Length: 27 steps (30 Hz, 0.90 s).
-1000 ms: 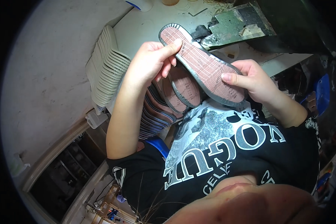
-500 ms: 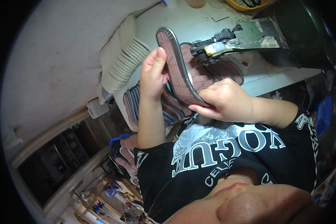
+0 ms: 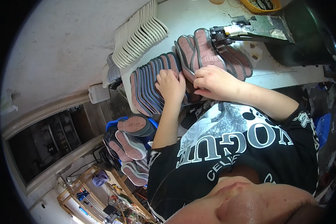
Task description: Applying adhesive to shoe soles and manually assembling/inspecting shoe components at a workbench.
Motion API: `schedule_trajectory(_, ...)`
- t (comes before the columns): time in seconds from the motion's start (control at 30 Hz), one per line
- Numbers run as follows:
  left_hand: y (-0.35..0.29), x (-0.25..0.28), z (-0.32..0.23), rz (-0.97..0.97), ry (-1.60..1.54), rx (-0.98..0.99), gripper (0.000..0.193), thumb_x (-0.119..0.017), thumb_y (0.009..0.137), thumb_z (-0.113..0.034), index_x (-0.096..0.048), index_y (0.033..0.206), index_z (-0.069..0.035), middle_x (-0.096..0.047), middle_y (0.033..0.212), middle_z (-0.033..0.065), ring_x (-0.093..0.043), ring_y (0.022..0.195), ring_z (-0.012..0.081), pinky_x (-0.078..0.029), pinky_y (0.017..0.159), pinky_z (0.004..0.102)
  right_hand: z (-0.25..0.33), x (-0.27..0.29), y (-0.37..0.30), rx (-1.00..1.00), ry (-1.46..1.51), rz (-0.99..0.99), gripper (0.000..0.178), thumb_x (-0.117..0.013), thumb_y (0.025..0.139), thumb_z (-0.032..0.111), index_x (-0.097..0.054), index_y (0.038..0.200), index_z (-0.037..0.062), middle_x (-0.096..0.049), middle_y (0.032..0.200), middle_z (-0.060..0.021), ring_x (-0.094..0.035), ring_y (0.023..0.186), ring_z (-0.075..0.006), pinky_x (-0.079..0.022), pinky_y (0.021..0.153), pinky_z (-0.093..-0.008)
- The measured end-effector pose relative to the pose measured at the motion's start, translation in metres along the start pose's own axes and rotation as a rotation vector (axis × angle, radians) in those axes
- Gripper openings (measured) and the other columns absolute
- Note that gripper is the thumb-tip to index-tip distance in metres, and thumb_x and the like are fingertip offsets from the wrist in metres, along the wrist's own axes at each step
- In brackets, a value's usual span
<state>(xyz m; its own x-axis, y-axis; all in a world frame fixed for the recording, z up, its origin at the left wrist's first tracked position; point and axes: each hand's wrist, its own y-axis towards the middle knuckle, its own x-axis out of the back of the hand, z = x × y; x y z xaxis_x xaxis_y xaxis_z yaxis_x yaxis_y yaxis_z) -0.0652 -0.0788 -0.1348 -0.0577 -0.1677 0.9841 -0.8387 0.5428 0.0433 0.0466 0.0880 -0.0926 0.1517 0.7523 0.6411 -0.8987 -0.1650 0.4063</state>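
A tightly packed row of shoe soles point(image 3: 147, 87), pinkish on their faces with dark and blue edges, stands on the left part of the table. My left hand point(image 3: 170, 86) rests on the row's right end, thumb apart from the fingers; no single sole shows gripped in it. Right of it lies a loose pile of pink soles with black rims. My right hand point(image 3: 217, 83) curls its fingers over the near end of a pink sole point(image 3: 207, 52) on this pile. Its thumb sits low by the table edge, and the fingertips are partly hidden.
Beside the pile juts a green machine arm point(image 3: 259, 29). A stack of cream soles point(image 3: 138, 35) stands at the back left of the white table point(image 3: 287, 76). A yellow basket point(image 3: 263, 5) is at the far right. More soles fill a blue crate point(image 3: 113, 123) below left.
The sole held up between both hands now lies on the pile. My left hand has let go and moved down to the row; my right hand has moved slightly. The view has shifted.
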Motion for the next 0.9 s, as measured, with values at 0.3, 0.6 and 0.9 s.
schedule_trajectory(0.3,0.019,0.021,0.009,0.314,0.249,-0.023,0.037,-0.071,0.076,-0.033,-0.061,0.095,-0.003,-0.054,0.1,0.0122,-0.056,0.101,0.03,-0.052,0.074,0.0447,-0.029,-0.012,-0.024,-0.169,0.006,0.017,0.009,-0.067,0.075,0.011,-0.063,0.082,0.0056,-0.058,0.084,-0.0094,-0.059,0.085,-0.0299,-0.047,0.078,-0.0402)
schedule_trajectory(0.6,0.009,0.03,-0.007,0.359,0.184,-0.026,0.04,-0.069,0.076,-0.025,-0.057,0.1,0.004,-0.05,0.109,0.0172,-0.053,0.105,0.0342,-0.052,0.08,0.0458,-0.029,-0.017,-0.02,-0.148,-0.037,0.039,0.011,-0.067,0.076,0.013,-0.064,0.084,0.0061,-0.059,0.085,-0.0086,-0.059,0.085,-0.0285,-0.047,0.078,-0.0391)
schedule_trajectory(0.9,0.008,0.051,0.025,0.223,-0.075,-0.114,0.015,-0.058,0.074,-0.011,-0.057,0.069,0.003,-0.055,0.084,0.0182,-0.055,0.079,0.0349,-0.045,0.071,0.0446,-0.029,-0.012,-0.02,-0.131,0.041,0.012,0.011,-0.066,0.076,0.014,-0.065,0.083,0.0053,-0.06,0.084,-0.0096,-0.06,0.083,-0.0297,-0.047,0.076,-0.0395)
